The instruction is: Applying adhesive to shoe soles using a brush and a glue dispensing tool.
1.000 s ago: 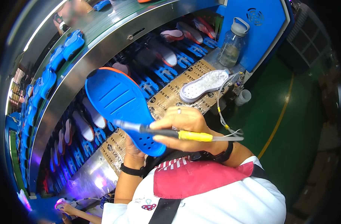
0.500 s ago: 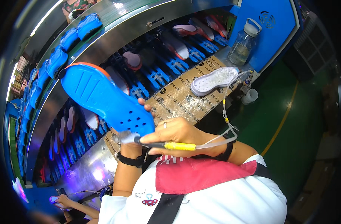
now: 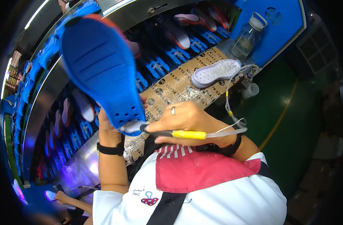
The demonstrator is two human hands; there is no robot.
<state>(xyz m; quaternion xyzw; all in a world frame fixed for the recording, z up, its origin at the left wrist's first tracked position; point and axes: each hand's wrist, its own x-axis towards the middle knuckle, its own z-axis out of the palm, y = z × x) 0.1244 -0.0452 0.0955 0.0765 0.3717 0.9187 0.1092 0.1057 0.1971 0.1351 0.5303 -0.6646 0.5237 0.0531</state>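
- The big smooth blue rubbery shoe sole (image 3: pixel 104 69) is up in the air, left of the middle of the frame. Its long way slants from the wide end at the upper left down to the narrow end, with small round holes, near the middle.
- From the right hand (image 3: pixel 184 122), the sole lies to the left and up. The left hand (image 3: pixel 109 123) is nearer: it is right at the narrow end.
- The left hand is curled around that end from behind, gripping it. Some fingers are hidden.
- The right hand is closed, pinching a thin brush (image 3: pixel 179 134) with white hairs and a black and yellow handle.
- The brush points left, across the narrow end. Its hairs seem to touch the blue.
- Farther off, right of the middle, a white shoe sole with holes (image 3: pixel 198 76) rests on the tabletop covered in brown cardboard (image 3: pixel 171 95).
- Beyond it, at the upper right, stands a clear bottle with a pale lid (image 3: pixel 248 39).
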